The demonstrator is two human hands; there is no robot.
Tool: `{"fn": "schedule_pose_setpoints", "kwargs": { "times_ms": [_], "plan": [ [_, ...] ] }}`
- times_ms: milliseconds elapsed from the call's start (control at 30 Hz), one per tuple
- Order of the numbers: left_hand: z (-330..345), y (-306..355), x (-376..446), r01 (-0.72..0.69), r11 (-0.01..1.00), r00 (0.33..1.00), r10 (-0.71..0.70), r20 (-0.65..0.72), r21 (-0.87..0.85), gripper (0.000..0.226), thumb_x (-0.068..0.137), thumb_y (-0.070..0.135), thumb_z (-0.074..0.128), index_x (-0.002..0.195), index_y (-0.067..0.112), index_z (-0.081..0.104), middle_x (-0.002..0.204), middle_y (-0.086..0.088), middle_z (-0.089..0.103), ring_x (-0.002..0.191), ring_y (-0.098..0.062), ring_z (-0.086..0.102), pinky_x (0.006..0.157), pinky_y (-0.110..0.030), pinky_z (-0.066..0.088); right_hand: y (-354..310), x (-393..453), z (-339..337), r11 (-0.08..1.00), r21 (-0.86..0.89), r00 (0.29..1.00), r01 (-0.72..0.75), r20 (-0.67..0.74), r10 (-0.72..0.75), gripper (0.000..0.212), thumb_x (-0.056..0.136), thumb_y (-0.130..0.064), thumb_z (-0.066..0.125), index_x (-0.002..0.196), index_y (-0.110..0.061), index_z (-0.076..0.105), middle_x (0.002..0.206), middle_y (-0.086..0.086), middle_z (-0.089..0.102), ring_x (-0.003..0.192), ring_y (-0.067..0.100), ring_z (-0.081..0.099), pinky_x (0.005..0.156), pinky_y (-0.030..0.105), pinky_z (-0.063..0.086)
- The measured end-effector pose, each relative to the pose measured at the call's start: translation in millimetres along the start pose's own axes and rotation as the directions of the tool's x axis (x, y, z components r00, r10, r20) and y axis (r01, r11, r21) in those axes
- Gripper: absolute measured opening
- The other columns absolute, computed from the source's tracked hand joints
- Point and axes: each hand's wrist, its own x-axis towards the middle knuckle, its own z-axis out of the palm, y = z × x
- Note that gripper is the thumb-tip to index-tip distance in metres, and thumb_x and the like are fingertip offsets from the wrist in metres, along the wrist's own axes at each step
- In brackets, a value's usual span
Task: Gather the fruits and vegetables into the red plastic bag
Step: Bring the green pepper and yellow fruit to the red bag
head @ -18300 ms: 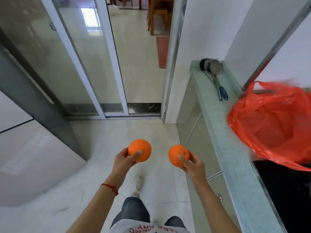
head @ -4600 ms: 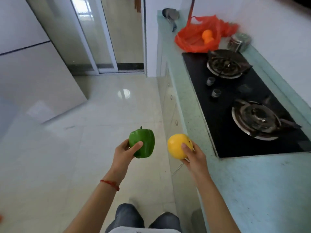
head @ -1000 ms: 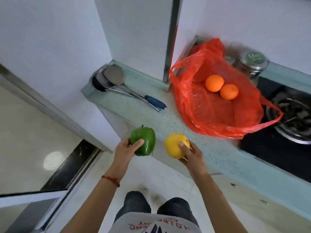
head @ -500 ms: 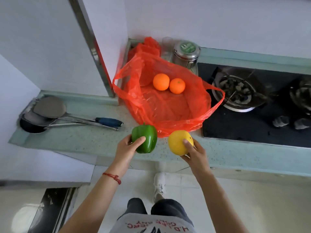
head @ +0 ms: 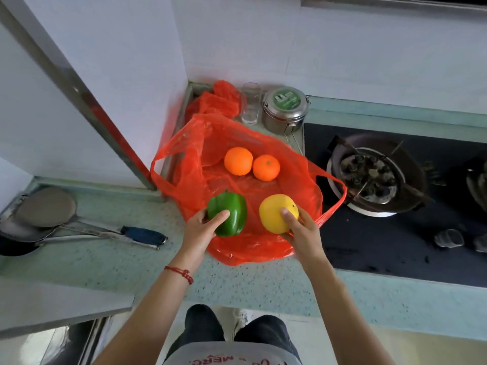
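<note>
The red plastic bag [head: 200, 154] lies open on the countertop, its mouth toward me. Two oranges sit side by side inside it, one [head: 238, 161] on the left and one [head: 266, 167] on the right. My left hand [head: 200, 230] grips a green bell pepper [head: 232, 209] over the near part of the bag. My right hand [head: 303, 230] holds a yellow round fruit [head: 275, 212] beside it, also above the bag's near edge.
Metal ladles with a blue handle [head: 143, 234] lie on the green speckled countertop [head: 110, 262] to the left. A drinking glass [head: 251, 102] and a steel lidded container [head: 286, 109] stand behind the bag. A black gas hob [head: 374, 243] with a burner [head: 369, 175] is on the right.
I have stepped closer to the counter. Both hands have moved forward, carrying the pepper and the yellow fruit from the counter's front edge to over the bag.
</note>
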Motion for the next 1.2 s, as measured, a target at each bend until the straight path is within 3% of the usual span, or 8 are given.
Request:
{"fn": "schedule_pose_setpoints", "kwargs": {
  "times_ms": [133, 233, 333, 533, 833, 1067, 1200],
  "plan": [
    [14, 9, 26, 0.01, 1.0, 1.0, -0.011, 0.015, 0.004, 0.042, 0.055, 0.039, 0.08, 0.091, 0.02, 0.067, 0.096, -0.008, 0.071, 0.094, -0.023, 0.068, 0.082, -0.038, 0.055, -8, 23, 5, 0.999, -0.026, 0.999, -0.022, -0.026, 0.021, 0.055, 0.079, -0.032, 0.068, 0.128, -0.016, 0.05, 0.115, 0.003, 0.057, 0.106, 0.023, 0.058, 0.09, 0.044, 0.052],
    [25, 14, 47, 0.012, 1.0, 1.0, -0.012, 0.014, 0.006, 0.017, 0.075, 0.018, 0.073, 0.091, 0.018, 0.066, 0.095, -0.008, 0.069, 0.096, -0.027, 0.066, 0.085, -0.041, 0.054, -12, 40, 12, 0.998, -0.055, 0.998, -0.027, -0.065, 0.023, 0.048, 0.08, -0.03, 0.069, 0.123, -0.017, 0.052, 0.108, 0.0, 0.058, 0.103, 0.021, 0.058, 0.089, 0.043, 0.052],
    [33, 16, 67, 0.014, 0.997, 1.0, -0.015, 0.004, 0.07, 0.014, 0.078, 0.013, 0.07, 0.087, 0.022, 0.065, 0.091, -0.004, 0.069, 0.092, -0.023, 0.066, 0.087, -0.042, 0.052, -15, 57, 19, 0.994, -0.11, 0.992, -0.013, -0.129, -0.001, 0.048, 0.079, -0.03, 0.07, 0.122, -0.016, 0.054, 0.102, -0.004, 0.058, 0.099, 0.019, 0.057, 0.089, 0.042, 0.052],
    [40, 13, 97, 0.045, 0.991, 0.999, -0.041, -0.033, 0.129, 0.025, 0.073, 0.017, 0.076, 0.094, 0.018, 0.064, 0.094, -0.005, 0.068, 0.096, -0.025, 0.065, 0.088, -0.044, 0.053, -14, 80, 27, 0.976, -0.218, 0.98, 0.0, -0.195, -0.044, 0.054, 0.077, -0.033, 0.072, 0.123, -0.01, 0.055, 0.11, 0.003, 0.061, 0.094, 0.016, 0.058, 0.07, 0.022, 0.046],
    [43, 6, 109, 0.051, 0.972, 0.998, -0.045, -0.033, 0.23, 0.038, 0.071, 0.021, 0.078, 0.104, 0.012, 0.063, 0.103, -0.01, 0.067, 0.097, -0.024, 0.064, 0.087, -0.043, 0.053, -7, 93, 33, 0.941, -0.335, 0.966, -0.052, -0.255, -0.037, 0.071, 0.073, -0.043, 0.073, 0.132, -0.013, 0.047, 0.125, 0.006, 0.058, 0.111, 0.023, 0.056, 0.091, 0.038, 0.049],
    [47, 9, 110, 0.012, 0.957, 1.0, -0.005, -0.026, 0.289, 0.038, 0.071, 0.02, 0.077, 0.105, 0.009, 0.064, 0.095, -0.004, 0.066, 0.086, -0.015, 0.062, 0.073, -0.023, 0.052, -8, 93, 36, 0.922, -0.383, 0.959, -0.058, -0.278, -0.055, 0.074, 0.073, -0.048, 0.071, 0.133, -0.013, 0.046, 0.128, 0.007, 0.057, 0.115, 0.025, 0.054, 0.096, 0.044, 0.047],
    [47, 9, 110, 0.012, 0.954, 1.0, -0.005, -0.026, 0.3, 0.04, 0.07, 0.021, 0.078, 0.106, 0.007, 0.065, 0.097, -0.007, 0.067, 0.089, -0.018, 0.063, 0.078, -0.031, 0.052, -8, 90, 35, 0.919, -0.392, 0.961, -0.052, -0.27, -0.061, 0.076, 0.073, -0.05, 0.071, 0.134, -0.013, 0.045, 0.131, 0.007, 0.055, 0.118, 0.025, 0.053, 0.097, 0.045, 0.046]
  ]
}}
